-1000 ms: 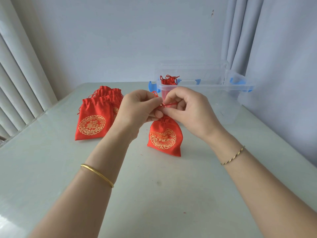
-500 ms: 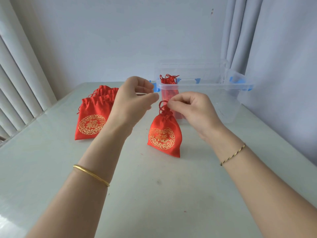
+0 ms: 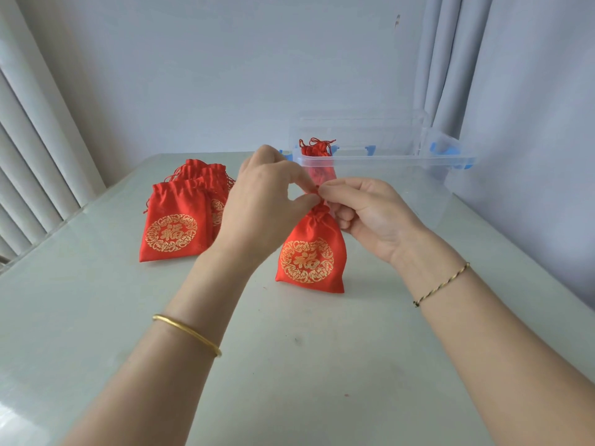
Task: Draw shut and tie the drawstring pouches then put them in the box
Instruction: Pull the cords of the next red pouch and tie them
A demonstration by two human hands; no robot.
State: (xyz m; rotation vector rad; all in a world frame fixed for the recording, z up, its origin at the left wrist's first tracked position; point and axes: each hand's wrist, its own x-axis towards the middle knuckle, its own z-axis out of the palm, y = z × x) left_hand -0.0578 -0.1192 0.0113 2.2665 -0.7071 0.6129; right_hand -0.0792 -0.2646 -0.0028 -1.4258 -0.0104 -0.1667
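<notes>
Both forearms are entering from the bottom edge and are getting cut off there, with a gold bangle (image 3: 186, 333) sitting on the left wrist and a thin cord bracelet (image 3: 441, 284) on the right. Around them the pale table (image 3: 96, 317) is showing wide bare surface, most of it on the near side. Its left edge is running along the blinds (image 3: 32, 162).

Up at mid-table, the left hand (image 3: 257, 204) is pinching the drawstring (image 3: 315, 192) between thumb and forefinger. Its other fingers are curling away behind the knuckles, out of sight. The right hand (image 3: 370, 217) is meeting it fingertip to fingertip and pinching the same cord, with its lower fingers folding loosely under. Only a sliver of red is peeking out, so I cannot tell whether a knot is forming.

Just below, the pouch (image 3: 309, 255) is standing upright on the table with its neck gathered tight.

To the left, well apart, a pile of pouches (image 3: 174, 233) is lying with tops ungathered. The rear ones are hiding behind the front one and the left hand, so I cannot tell how many there are.

Farther back the clear box (image 3: 386, 160) is sitting open near the right edge, its walls hard to trace. A tied pouch (image 3: 317, 151) is sitting inside it, its lower half blurring through the plastic. A curtain (image 3: 450, 59) is hanging beyond.
</notes>
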